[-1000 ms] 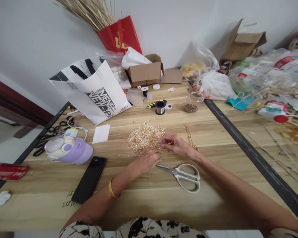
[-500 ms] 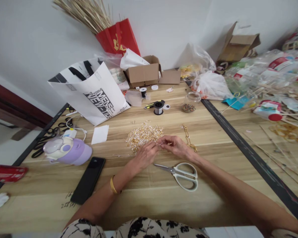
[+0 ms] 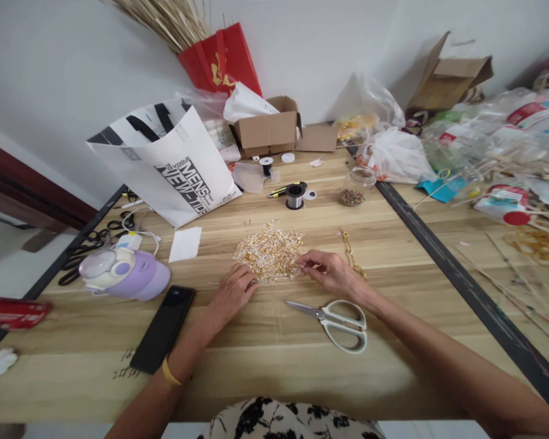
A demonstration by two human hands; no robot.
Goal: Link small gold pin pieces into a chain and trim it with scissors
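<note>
A loose heap of small gold and clear beaded pieces lies on the wooden table. At the heap's lower left edge, my left hand rests low with fingers bent and together; its fingertips meet the tabletop, and what they hold, if anything, is too small to name. My right hand pinches at the heap's right edge, thumb against forefinger, on something tiny and pale. White-handled scissors lie partly open below the right hand. Just beyond that hand lies a gold chain.
Behind the heap stand a wire spool and a glass jar of beads. At left are a phone, a lilac bottle, a paper square and a white bag. Plastic bottles and sticks crowd the right.
My hands were together at the heap's lower right edge. The left hand has moved away leftward to the lower left edge; the right stays near the same spot. The view has shifted slightly.
</note>
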